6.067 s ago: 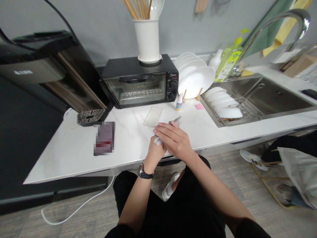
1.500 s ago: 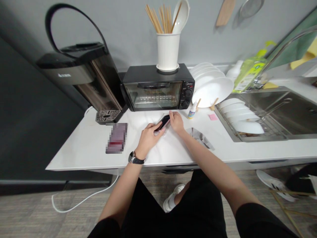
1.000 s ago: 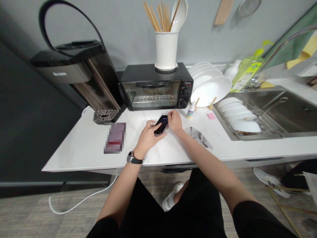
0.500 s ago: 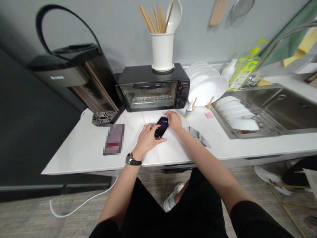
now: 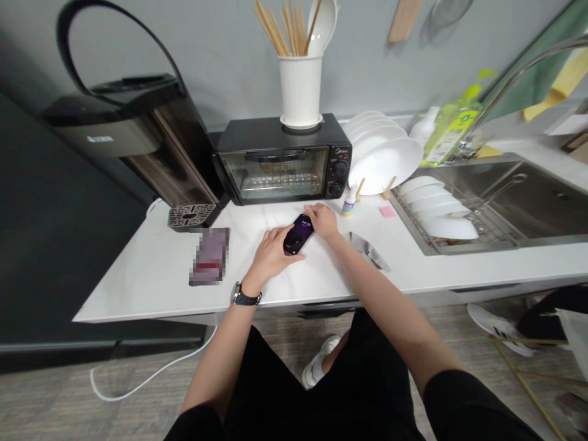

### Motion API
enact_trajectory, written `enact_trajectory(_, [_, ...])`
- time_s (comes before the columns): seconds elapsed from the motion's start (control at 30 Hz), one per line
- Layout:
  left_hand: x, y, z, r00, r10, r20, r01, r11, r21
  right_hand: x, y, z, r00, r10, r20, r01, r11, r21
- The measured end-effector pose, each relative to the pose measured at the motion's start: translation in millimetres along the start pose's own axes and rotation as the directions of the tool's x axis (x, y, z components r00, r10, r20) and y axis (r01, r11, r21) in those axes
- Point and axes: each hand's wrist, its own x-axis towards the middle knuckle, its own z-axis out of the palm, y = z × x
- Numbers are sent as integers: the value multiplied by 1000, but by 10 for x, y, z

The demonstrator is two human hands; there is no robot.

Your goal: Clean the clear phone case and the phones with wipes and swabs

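Note:
A black smartphone (image 5: 299, 234) lies at a slant on the white counter, its lit screen facing up and showing a clock. My left hand (image 5: 271, 252) grips its lower left side, with the thumb along the edge. At the upper right corner, the curled fingers of my right hand (image 5: 323, 220) hold the phone, and some fingertips are hidden. Beyond my right hand stands a small white bottle (image 5: 349, 203) with a coloured label. A crumpled grey piece of wrapping or cloth (image 5: 367, 250) lies beside my right forearm, which partly covers it.
Behind the hands sits a black toaster oven (image 5: 280, 174) bearing a white utensil cup (image 5: 301, 89). To the left are a tall water dispenser (image 5: 179, 162) and a blurred-out purplish item (image 5: 211, 256). White plates (image 5: 386, 162), a pink sticky note (image 5: 387, 211) and a sink (image 5: 542, 236) are on the right.
My left thumb has drawn back from over the screen to the phone's left edge, so more of the screen shows. The whole view has shifted slightly; my right hand keeps its hold.

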Motion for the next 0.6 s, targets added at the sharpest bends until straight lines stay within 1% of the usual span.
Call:
enact_trajectory(0.1, [-2, -10, 18, 1000, 6, -13, -6, 1000, -13, -5, -3, -1, 1000, 4, 2, -4, 1000, -2])
enact_trajectory(0.17, [-8, -16, 13, 1000, 20, 4, -20, 999, -25, -8, -4, -3, 1000, 5, 3, -5, 1000, -1])
enact_trajectory(0.27, [-22, -27, -10, 997, 72, 39, -69, 996, -62, -7, 5, -5, 1000, 3, 8, -3, 1000, 4])
enact_trajectory(0.37, [-32, -41, -16, 993, 108, 47, -103, 990, -96, 2, 29, -1, 1000, 7, 13, -7, 1000, 7])
enact_trajectory(0.47, [-26, -58, 9, 995, 83, 61, -76, 992, -102, 16, 51, 10, 1000, 14, 15, -14, 1000, 8])
enact_trajectory(0.6, [2, -74, 41, 994, 26, 106, -16, 996, -93, 30, 53, 21, 1000, 25, 18, -25, 1000, 6])
